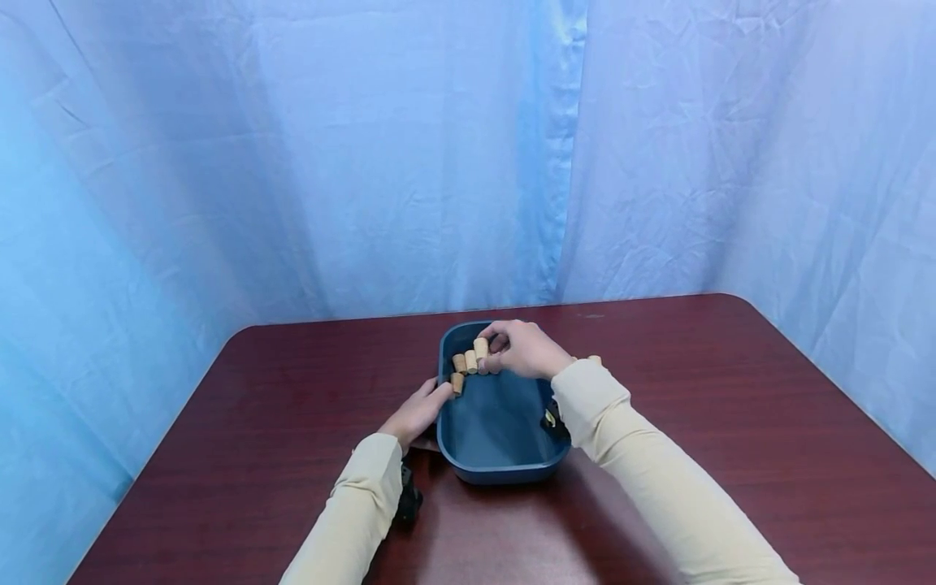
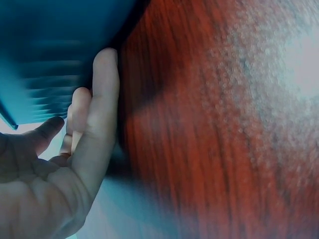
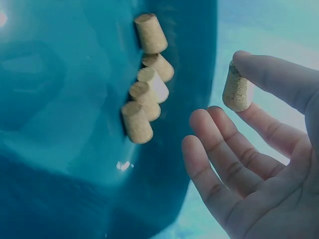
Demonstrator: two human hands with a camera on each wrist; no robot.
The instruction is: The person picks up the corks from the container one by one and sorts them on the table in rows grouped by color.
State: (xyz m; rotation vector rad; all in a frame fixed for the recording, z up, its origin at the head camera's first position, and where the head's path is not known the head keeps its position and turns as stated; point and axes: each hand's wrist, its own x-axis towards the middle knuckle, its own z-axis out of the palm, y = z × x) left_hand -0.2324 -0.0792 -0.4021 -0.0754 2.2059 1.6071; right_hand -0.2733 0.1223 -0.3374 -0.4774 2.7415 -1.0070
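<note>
Pale blue fabric curtains [image 1: 409, 162] hung around a reddish-brown wood-grain table [image 1: 731, 422], with a dark blue rectangular plastic bin [image 1: 497, 426] sitting on it. The right hand [image 1: 528, 349] had a small tapered tan cork [image 3: 237, 88] pinched between thumb and finger near the bin's far end, other fingers loosely spread. The left hand [image 1: 417, 416] was braced against the bin's left outer side, fingers pretty much straight — looked like steadying to me.

Progress-wise, I counted five tan tapered corks [image 3: 153, 85] on the bin floor, bunched in a rough line by the far wall, so the pinched one made six. Something cork-coloured [image 1: 595, 359] also poked out past the cream fabric cuff [image 1: 588, 398] on the right arm, apparently outside the bin; couldn't tell how many pieces. My guess is things were partway along, but whether corks were going in or coming out, I couldn't say.

Room to move: the near half of the bin floor had loads of space, and tabletop ran wide on both sides. Tighter spots were the far wall right beside the row, the table's back edge not far behind the bin, and that right cuff — it hid part of the right rim.
</note>
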